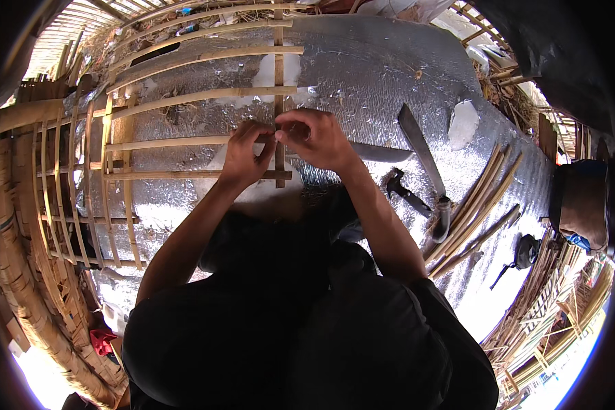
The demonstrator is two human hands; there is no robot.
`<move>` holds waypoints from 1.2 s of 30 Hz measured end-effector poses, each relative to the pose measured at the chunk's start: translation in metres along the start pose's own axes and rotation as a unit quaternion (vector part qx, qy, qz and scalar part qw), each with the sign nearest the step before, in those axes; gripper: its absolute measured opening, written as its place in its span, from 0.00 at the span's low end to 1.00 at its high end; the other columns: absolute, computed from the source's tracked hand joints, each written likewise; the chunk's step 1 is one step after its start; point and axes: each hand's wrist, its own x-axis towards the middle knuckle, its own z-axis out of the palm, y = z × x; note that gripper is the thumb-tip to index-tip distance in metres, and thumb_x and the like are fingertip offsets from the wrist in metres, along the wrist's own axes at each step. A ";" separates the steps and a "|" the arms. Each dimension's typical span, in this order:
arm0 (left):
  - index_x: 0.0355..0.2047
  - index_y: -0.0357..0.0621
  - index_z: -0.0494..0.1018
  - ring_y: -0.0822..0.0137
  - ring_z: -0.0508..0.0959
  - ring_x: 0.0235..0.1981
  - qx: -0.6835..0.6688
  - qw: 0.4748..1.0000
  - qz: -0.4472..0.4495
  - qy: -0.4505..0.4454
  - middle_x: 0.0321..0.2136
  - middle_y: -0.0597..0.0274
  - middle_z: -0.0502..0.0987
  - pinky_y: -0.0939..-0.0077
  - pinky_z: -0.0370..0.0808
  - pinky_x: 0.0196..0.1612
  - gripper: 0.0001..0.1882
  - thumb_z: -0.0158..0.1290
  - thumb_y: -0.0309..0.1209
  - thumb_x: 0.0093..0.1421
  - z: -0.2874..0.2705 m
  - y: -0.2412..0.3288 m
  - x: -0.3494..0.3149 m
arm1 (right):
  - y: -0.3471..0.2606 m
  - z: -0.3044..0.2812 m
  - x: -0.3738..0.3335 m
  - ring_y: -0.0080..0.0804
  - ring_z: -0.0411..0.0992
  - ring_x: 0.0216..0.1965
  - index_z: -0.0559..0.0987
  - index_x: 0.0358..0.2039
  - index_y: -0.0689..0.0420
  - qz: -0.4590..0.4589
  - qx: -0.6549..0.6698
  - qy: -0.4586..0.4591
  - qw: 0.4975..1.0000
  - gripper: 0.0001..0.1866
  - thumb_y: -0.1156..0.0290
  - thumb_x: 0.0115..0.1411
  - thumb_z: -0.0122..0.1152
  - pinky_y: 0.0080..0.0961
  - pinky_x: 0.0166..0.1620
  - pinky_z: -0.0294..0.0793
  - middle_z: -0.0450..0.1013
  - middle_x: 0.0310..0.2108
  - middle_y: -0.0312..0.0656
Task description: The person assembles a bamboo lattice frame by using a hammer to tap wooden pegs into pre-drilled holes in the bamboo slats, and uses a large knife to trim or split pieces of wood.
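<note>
A lattice of split bamboo strips (pixel 198 99) lies on a silver foil mat, its ends crossing an upright bamboo crosspiece (pixel 279 68). Over that crosspiece my left hand (pixel 248 152) and my right hand (pixel 316 139) meet, fingertips close together in a pinch. Whatever sits between the fingertips is too small to make out. One strip runs in under my left hand, and the lowest strip (pixel 191 175) passes just below it. Right of my right wrist lies a flat dark blade (pixel 381 152), partly hidden by the arm.
A machete (pixel 424 150) with a curved handle end and a hammer (pixel 408 194) rest to the right on the foil mat (pixel 362 61). Beyond them lie loose bamboo strips (pixel 477 205) and a small dark object (pixel 527 251). More lattice (pixel 92 184) stands along the left.
</note>
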 end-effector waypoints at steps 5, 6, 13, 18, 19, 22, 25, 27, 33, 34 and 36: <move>0.36 0.43 0.76 0.55 0.79 0.40 -0.011 0.999 0.023 0.028 0.35 0.59 0.80 0.58 0.71 0.44 0.08 0.63 0.25 0.58 0.010 -0.005 -0.004 | 0.000 0.015 -0.001 0.35 0.83 0.33 0.84 0.40 0.59 0.003 0.019 0.005 1.000 0.08 0.73 0.60 0.68 0.29 0.38 0.83 0.82 0.33 0.46; 0.36 0.43 0.76 0.55 0.79 0.40 -0.015 0.999 0.032 0.037 0.35 0.60 0.80 0.58 0.70 0.44 0.08 0.63 0.25 0.58 0.011 -0.006 -0.005 | 0.000 0.014 -0.001 0.34 0.84 0.34 0.84 0.40 0.59 0.007 0.030 0.002 1.000 0.08 0.73 0.60 0.68 0.29 0.39 0.83 0.82 0.33 0.46; 0.41 0.47 0.73 0.58 0.79 0.41 -0.016 0.999 -0.029 -0.001 0.35 0.63 0.79 0.59 0.69 0.47 0.19 0.67 0.29 0.51 0.002 0.003 -0.006 | -0.008 0.004 -0.010 0.31 0.84 0.35 0.83 0.40 0.62 0.030 -0.005 0.037 0.999 0.06 0.76 0.62 0.66 0.26 0.41 0.83 0.83 0.34 0.45; 0.45 0.48 0.70 0.58 0.78 0.43 -0.032 0.997 -0.069 -0.019 0.36 0.64 0.79 0.57 0.68 0.50 0.22 0.67 0.29 0.52 -0.002 0.003 -0.007 | -0.008 0.018 -0.018 0.34 0.83 0.33 0.83 0.40 0.62 -0.010 -0.082 0.022 0.996 0.06 0.77 0.62 0.66 0.29 0.36 0.81 0.82 0.33 0.46; 0.45 0.48 0.70 0.57 0.78 0.44 -0.033 0.997 -0.063 -0.011 0.36 0.64 0.79 0.57 0.68 0.50 0.22 0.67 0.29 0.52 0.000 0.003 -0.007 | -0.005 0.019 -0.018 0.36 0.83 0.32 0.83 0.39 0.61 -0.022 -0.084 0.035 0.996 0.06 0.77 0.61 0.66 0.30 0.35 0.80 0.82 0.33 0.47; 0.45 0.47 0.70 0.55 0.78 0.44 -0.036 0.998 -0.053 0.000 0.37 0.62 0.79 0.56 0.68 0.49 0.21 0.66 0.29 0.52 -0.002 0.002 -0.007 | -0.009 0.024 -0.016 0.35 0.84 0.35 0.83 0.40 0.62 0.008 -0.094 0.030 0.995 0.07 0.76 0.62 0.66 0.29 0.39 0.81 0.83 0.34 0.47; 0.45 0.46 0.71 0.53 0.79 0.44 -0.050 0.997 -0.054 -0.006 0.38 0.60 0.79 0.55 0.69 0.47 0.21 0.65 0.28 0.51 -0.003 0.001 -0.005 | -0.008 0.025 -0.014 0.39 0.84 0.35 0.83 0.40 0.62 0.004 -0.118 0.021 0.993 0.07 0.77 0.62 0.66 0.30 0.39 0.81 0.82 0.34 0.48; 0.46 0.46 0.70 0.55 0.79 0.45 -0.045 0.997 -0.062 -0.015 0.38 0.62 0.80 0.56 0.69 0.49 0.21 0.66 0.29 0.53 -0.004 0.000 -0.006 | -0.008 0.027 -0.013 0.41 0.84 0.35 0.83 0.40 0.62 -0.018 -0.128 0.022 0.991 0.07 0.77 0.62 0.66 0.31 0.39 0.81 0.82 0.34 0.49; 0.45 0.46 0.71 0.55 0.79 0.44 -0.050 0.997 -0.055 -0.009 0.35 0.62 0.80 0.56 0.69 0.49 0.21 0.66 0.28 0.52 -0.005 0.002 -0.006 | -0.009 0.026 -0.011 0.43 0.84 0.35 0.82 0.40 0.62 -0.036 -0.142 0.016 0.989 0.06 0.77 0.62 0.65 0.33 0.39 0.82 0.82 0.35 0.50; 0.45 0.45 0.71 0.54 0.79 0.44 -0.048 0.997 -0.054 -0.008 0.34 0.62 0.80 0.56 0.69 0.49 0.21 0.66 0.28 0.52 -0.005 0.002 -0.006 | -0.008 0.026 -0.011 0.43 0.84 0.35 0.82 0.40 0.62 -0.036 -0.143 0.017 0.989 0.06 0.77 0.62 0.65 0.33 0.39 0.82 0.82 0.35 0.50; 0.44 0.45 0.72 0.54 0.79 0.44 -0.046 0.998 -0.050 -0.005 0.34 0.61 0.80 0.56 0.70 0.49 0.21 0.66 0.27 0.51 -0.005 0.001 -0.006 | -0.006 0.026 -0.012 0.44 0.83 0.34 0.82 0.40 0.62 -0.049 -0.146 0.024 0.988 0.06 0.78 0.61 0.66 0.33 0.36 0.82 0.81 0.35 0.50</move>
